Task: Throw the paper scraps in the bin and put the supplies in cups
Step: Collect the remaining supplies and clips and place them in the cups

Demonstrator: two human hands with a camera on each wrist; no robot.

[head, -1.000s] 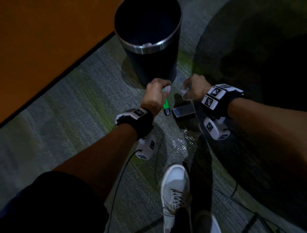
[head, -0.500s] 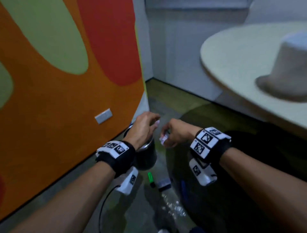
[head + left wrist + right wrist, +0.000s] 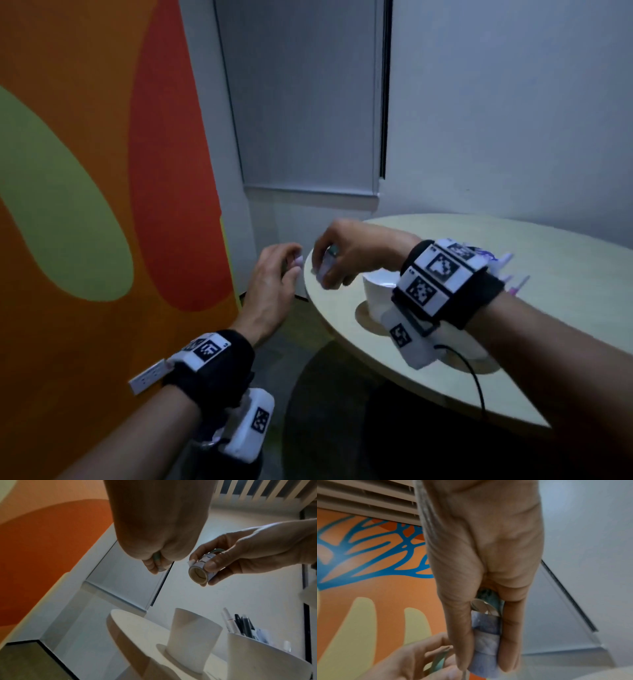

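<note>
My right hand (image 3: pixel 327 274) hovers over the left edge of the round table (image 3: pixel 534 346) and pinches a stack of washi tape rolls (image 3: pixel 199 573) between thumb and fingers. The same tape rolls (image 3: pixel 485 635) look blue and lilac in the right wrist view. Just left of the table edge, my left hand (image 3: pixel 291 267) curls round a thin teal roll (image 3: pixel 438 661), mostly hidden by its fingers. An empty-looking white cup (image 3: pixel 193 639) stands on a coaster below the right hand. A second white cup (image 3: pixel 267 662) holds several pens (image 3: pixel 240 626).
An orange patterned wall (image 3: pixel 85 205) with a white socket plate (image 3: pixel 149 377) runs along my left. A grey blind (image 3: pixel 301 102) and a white wall stand behind the table. Dark floor (image 3: pixel 342 411) lies under the table edge. The bin is out of view.
Both hands have risen from the floor by the bin to table height, each still holding its item. My view lifted from the floor to the table and cups.
</note>
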